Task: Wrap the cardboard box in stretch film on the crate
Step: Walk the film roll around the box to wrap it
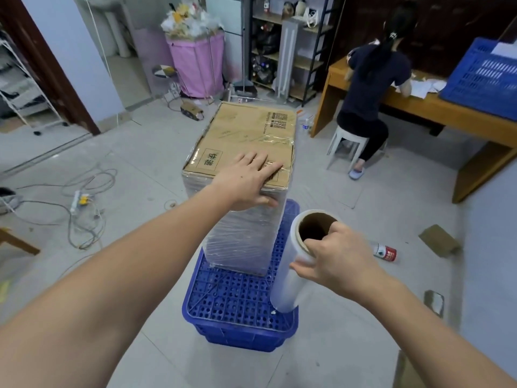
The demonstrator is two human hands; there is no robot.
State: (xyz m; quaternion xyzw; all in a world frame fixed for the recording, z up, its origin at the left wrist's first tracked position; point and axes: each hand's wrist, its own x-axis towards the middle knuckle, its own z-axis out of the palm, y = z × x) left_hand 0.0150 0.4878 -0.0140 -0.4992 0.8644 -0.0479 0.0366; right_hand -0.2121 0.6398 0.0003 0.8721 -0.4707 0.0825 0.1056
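A: How is the cardboard box (pixel 246 135) positioned?

B: It is stood upright on the overturned blue crate (pixel 237 306), toward the far end. Its sides are covered in stretch film (pixel 246 236); its top is largely bare.

A: How are the hands occupied?

B: The left hand (pixel 249 180) is laid flat on the box's near top edge, fingers spread, thumb against the wrapped side. The film roll (pixel 296 264) is gripped at its upper end by the right hand (pixel 333 259), just beside the box, its lower end near the crate's right rim.

A: What else is shown?

B: A seated person (pixel 372 88) at a wooden desk (pixel 436 113).
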